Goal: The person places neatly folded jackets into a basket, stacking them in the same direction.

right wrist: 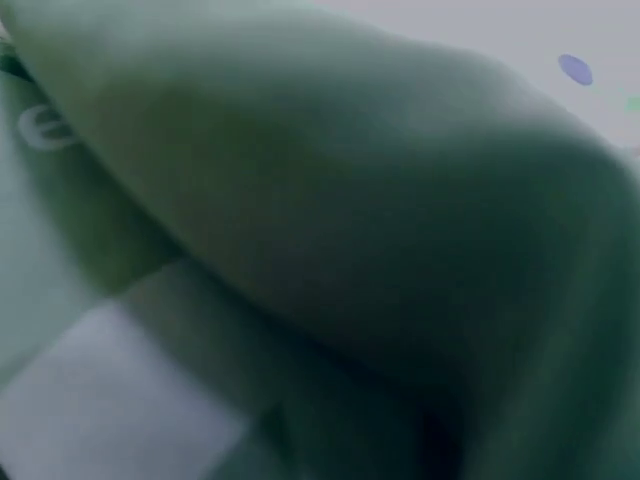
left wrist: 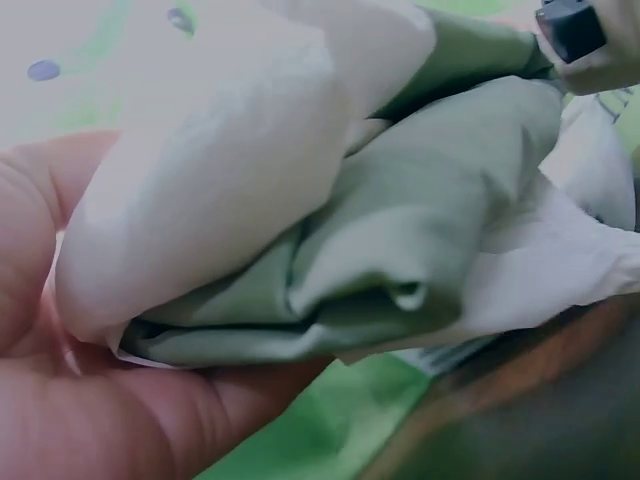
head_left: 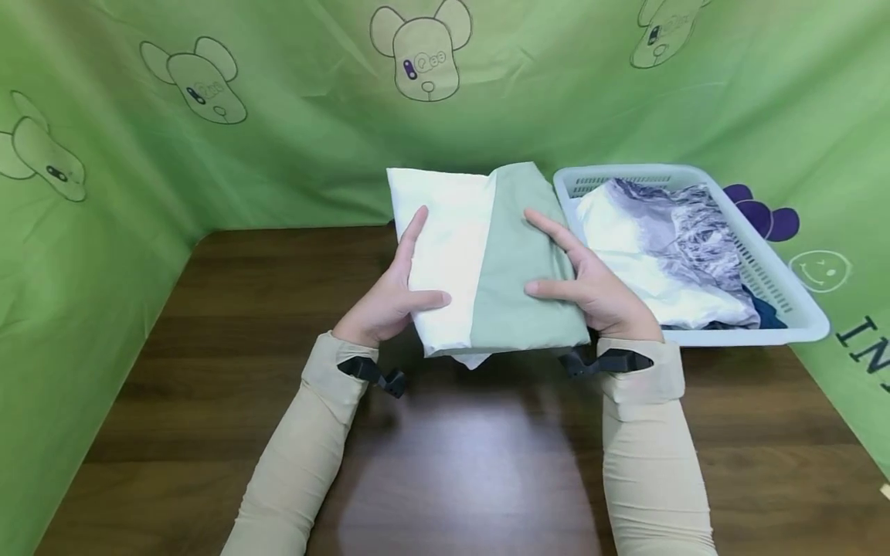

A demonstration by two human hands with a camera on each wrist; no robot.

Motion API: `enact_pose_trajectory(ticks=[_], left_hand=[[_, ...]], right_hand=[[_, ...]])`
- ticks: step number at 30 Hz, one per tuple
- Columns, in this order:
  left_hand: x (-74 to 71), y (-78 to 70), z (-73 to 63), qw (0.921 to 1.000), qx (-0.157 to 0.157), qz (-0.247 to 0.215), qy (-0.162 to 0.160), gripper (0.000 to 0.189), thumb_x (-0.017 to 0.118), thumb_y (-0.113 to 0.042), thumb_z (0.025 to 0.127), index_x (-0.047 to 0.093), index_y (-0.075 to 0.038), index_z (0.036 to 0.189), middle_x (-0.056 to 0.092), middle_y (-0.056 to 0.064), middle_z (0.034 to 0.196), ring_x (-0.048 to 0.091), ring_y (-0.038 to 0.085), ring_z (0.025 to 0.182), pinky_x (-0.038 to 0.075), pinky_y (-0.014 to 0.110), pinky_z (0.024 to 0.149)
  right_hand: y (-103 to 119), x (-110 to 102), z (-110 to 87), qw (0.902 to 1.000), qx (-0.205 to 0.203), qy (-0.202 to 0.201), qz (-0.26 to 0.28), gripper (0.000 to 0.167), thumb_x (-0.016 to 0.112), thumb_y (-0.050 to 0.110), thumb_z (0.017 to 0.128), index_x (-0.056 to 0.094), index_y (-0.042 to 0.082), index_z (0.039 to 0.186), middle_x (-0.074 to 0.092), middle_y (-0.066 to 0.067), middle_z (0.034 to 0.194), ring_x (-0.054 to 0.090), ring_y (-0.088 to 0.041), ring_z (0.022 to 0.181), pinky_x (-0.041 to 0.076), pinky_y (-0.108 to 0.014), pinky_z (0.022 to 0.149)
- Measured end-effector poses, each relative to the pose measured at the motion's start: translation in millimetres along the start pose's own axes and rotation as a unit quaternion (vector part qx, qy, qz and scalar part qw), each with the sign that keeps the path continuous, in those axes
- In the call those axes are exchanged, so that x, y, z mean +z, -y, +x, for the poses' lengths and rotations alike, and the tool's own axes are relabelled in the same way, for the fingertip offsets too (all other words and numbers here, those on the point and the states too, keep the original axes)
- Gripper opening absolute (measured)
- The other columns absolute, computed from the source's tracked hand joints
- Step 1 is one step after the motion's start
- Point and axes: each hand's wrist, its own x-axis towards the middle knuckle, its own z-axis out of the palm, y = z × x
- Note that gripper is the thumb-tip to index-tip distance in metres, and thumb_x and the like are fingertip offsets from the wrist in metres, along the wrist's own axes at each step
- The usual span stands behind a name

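A folded garment (head_left: 452, 255), white on its left half and sage green on its right, is held up over the table between both hands. My left hand (head_left: 385, 305) grips its left side, thumb on the white face. On the opposite side my right hand (head_left: 605, 297) grips the green part, thumb and forefinger spread over the top. Soft layers of the garment (left wrist: 400, 220) show at its edge in the left wrist view, with a white flap hanging underneath. Green cloth (right wrist: 350, 200) fills most of the right wrist view and hides the right hand there.
To the right stands a pale plastic basket (head_left: 810, 324) with a white and grey patterned garment (head_left: 667, 239) and some dark blue cloth (head_left: 765, 309) inside. The dark wooden table (head_left: 208, 371) is backed by a green curtain (head_left: 299, 139) printed with bear heads.
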Motion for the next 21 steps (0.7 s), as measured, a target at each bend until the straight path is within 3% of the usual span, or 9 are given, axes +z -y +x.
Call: enact_pose_trajectory(ticks=[7, 15, 21], left_hand=[[29.2, -4.0, 26.4, 0.9997, 0.021, -0.003, 0.009, 0.116, 0.06, 0.02, 0.082, 0.004, -0.045, 0.16, 0.04, 0.014, 0.137, 0.054, 0.026, 0.114, 0.059, 0.038, 0.081], [60.5, -9.7, 54.8, 0.9983, 0.045, -0.011, 0.034, 0.116, 0.06, 0.022, 0.082, 0.005, -0.044, 0.16, 0.042, 0.013, 0.138, 0.055, 0.024, 0.114, 0.059, 0.04, 0.082], [77.6, -8.2, 72.9, 0.9972, 0.061, -0.018, 0.041, 0.116, 0.06, 0.024, 0.082, 0.007, -0.043, 0.16, 0.039, 0.01, 0.141, 0.054, 0.023, 0.116, 0.058, 0.042, 0.085]], right_hand=[[32, -19, -22.1, 0.9995, 0.014, -0.027, 0.003, 0.091, 0.06, -0.017, 0.092, 0.032, 0.038, 0.159, 0.035, -0.015, 0.139, 0.067, -0.019, 0.101, 0.061, -0.039, 0.077], [62, -46, -40.7, 0.9995, -0.012, -0.029, 0.002, 0.091, 0.054, -0.023, 0.091, 0.032, 0.033, 0.16, 0.04, -0.015, 0.134, 0.07, -0.021, 0.097, 0.061, -0.042, 0.072], [73, -66, -48.4, 0.9985, -0.036, -0.039, -0.011, 0.091, 0.051, -0.026, 0.09, 0.032, 0.028, 0.161, 0.035, -0.011, 0.14, 0.065, -0.016, 0.104, 0.061, -0.037, 0.071]])
